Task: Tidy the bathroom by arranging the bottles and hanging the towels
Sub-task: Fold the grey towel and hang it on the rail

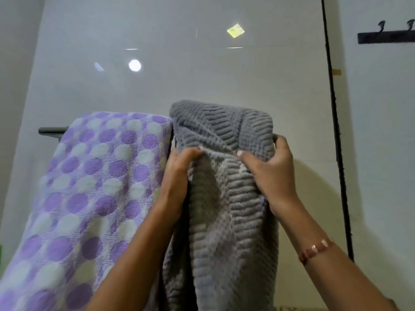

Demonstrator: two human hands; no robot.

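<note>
A grey towel (224,198) with ribbed chevron and waffle textures hangs beside a lilac towel (89,187) patterned with purple and white dots over a dark grey towel bar (52,130), against glossy white wall tiles (202,75), while a black hook rail (386,37) sits on the white wall.

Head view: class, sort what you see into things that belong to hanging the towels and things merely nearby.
Job:
grey towel, gripped by left hand and right hand
purple dotted towel
towel bar

Nearby:
hook rack
bracelet
</note>
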